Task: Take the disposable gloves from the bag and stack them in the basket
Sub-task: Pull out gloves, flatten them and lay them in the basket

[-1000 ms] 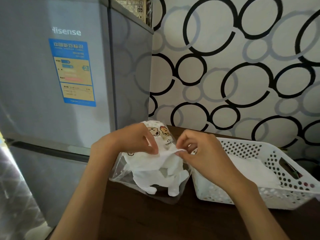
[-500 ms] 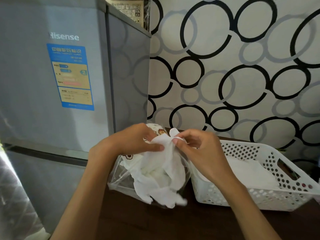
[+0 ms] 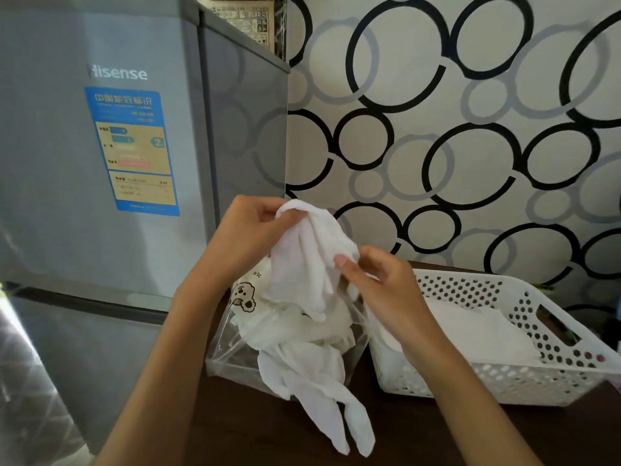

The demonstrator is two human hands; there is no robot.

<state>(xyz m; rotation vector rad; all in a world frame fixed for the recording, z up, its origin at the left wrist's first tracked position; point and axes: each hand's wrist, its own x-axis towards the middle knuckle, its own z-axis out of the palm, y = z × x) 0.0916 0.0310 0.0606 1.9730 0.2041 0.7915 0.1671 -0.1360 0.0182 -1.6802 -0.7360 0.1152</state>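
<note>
the left hand (image 3: 250, 230) pinches the top of a thin, crinkled white glove (image 3: 302, 260), lifted just above the bag (image 3: 242, 331); the right hand (image 3: 379, 284) pinches the same glove's edge between thumb and fingers. the bag is clear, glossy plastic printed with a cartoon bear, and more limp white gloves (image 3: 312, 375) spill from it onto the dark wooden tabletop (image 3: 235, 428). right of the bag, touching it, sits a white plastic basket (image 3: 524, 381) with round holes, flat white gloves inside. left of the bag stands a grey fridge (image 3: 67, 196) reading "hisense", with a blue and yellow label.
</note>
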